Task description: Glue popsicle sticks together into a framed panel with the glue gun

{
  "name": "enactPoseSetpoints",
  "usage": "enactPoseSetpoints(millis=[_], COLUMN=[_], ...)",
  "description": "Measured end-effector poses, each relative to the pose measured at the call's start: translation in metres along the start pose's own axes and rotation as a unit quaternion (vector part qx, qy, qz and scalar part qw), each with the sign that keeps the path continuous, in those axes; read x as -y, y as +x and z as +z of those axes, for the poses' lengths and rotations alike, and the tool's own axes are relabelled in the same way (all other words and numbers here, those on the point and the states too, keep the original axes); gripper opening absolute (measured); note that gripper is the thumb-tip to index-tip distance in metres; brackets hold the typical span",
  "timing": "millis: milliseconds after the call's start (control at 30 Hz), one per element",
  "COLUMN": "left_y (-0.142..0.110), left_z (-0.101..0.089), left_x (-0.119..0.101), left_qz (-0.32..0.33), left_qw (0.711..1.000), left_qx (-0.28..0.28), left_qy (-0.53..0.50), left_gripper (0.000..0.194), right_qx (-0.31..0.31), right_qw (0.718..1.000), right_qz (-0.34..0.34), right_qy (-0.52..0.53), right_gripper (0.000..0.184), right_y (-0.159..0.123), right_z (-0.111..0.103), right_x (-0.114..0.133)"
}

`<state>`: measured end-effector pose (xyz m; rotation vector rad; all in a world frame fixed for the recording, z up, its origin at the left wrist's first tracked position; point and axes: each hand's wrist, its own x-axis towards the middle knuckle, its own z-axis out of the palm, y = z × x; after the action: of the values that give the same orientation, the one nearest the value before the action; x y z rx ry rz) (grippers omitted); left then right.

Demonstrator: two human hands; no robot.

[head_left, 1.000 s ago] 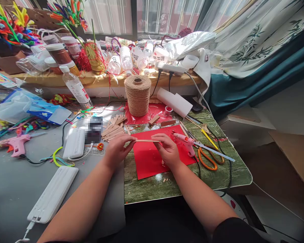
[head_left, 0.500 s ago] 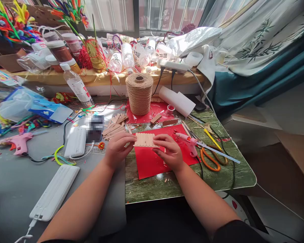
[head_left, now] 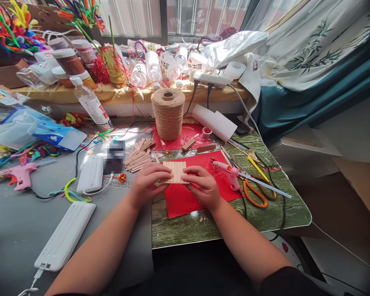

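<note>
A small panel of popsicle sticks, several laid side by side, is held up between my hands. My left hand pinches its left edge, fingers on top and thumb below. The right edge is gripped by my right hand, fingertips over its face. Beneath the panel lies a sheet of red paper on the green wood-patterned board. To the right of my right hand rests a pink glue gun with a clear glue stick poking out. Loose popsicle sticks are heaped behind my left hand.
A large spool of twine stands behind my hands. Orange-handled scissors and a yellow tool lie on the right. White power banks, cables and another pink glue gun occupy the left. Bottles crowd the back.
The stick panel has tilted so its face shows more fully. My left fingers have moved farther over its edge, and my right fingers have shifted slightly left.
</note>
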<state>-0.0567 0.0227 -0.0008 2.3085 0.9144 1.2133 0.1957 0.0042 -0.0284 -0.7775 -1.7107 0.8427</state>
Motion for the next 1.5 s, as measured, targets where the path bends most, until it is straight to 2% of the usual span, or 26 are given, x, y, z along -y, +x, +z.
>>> enactPoseSetpoints(millis=[167, 400, 633, 767, 933, 1100, 1300, 1400, 1500], left_y=[0.000, -0.002, -0.003, -0.002, -0.002, 0.000, 0.002, 0.002, 0.002], left_z=[0.005, 0.007, 0.007, 0.008, 0.008, 0.007, 0.007, 0.006, 0.007], left_x=[-0.001, 0.000, 0.001, 0.001, 0.001, 0.000, -0.003, -0.003, -0.003], left_qz=[0.014, 0.027, 0.033, 0.041, 0.033, 0.015, 0.052, 0.071, 0.085], left_qw=[1.000, 0.999, 0.998, 0.998, 0.998, 0.999, 0.998, 0.996, 0.995], left_qx=[0.016, 0.013, 0.030, 0.033, 0.049, 0.041, 0.033, 0.027, 0.025], left_qy=[0.012, 0.038, 0.040, 0.038, 0.034, 0.011, 0.030, 0.043, 0.044], left_gripper=[0.019, 0.020, 0.022, 0.022, 0.019, 0.017, 0.019, 0.020, 0.022], right_qx=[0.018, 0.010, -0.001, 0.013, 0.020, 0.015, -0.011, 0.000, 0.018], right_qw=[0.999, 0.996, 0.996, 0.997, 0.997, 0.997, 0.999, 0.998, 0.998], right_qz=[-0.022, -0.049, -0.062, -0.054, -0.050, -0.053, -0.028, -0.034, -0.045], right_qy=[-0.030, -0.080, -0.062, -0.058, -0.061, -0.054, -0.042, -0.046, -0.049], right_gripper=[0.037, 0.041, 0.042, 0.037, 0.034, 0.035, 0.036, 0.026, 0.024], right_y=[0.000, 0.000, 0.001, 0.002, 0.002, 0.001, 0.001, 0.003, 0.004], right_z=[0.003, 0.005, 0.010, 0.012, 0.012, 0.012, 0.015, 0.015, 0.014], right_x=[0.000, 0.001, 0.002, 0.004, 0.005, 0.003, 0.001, 0.002, 0.004])
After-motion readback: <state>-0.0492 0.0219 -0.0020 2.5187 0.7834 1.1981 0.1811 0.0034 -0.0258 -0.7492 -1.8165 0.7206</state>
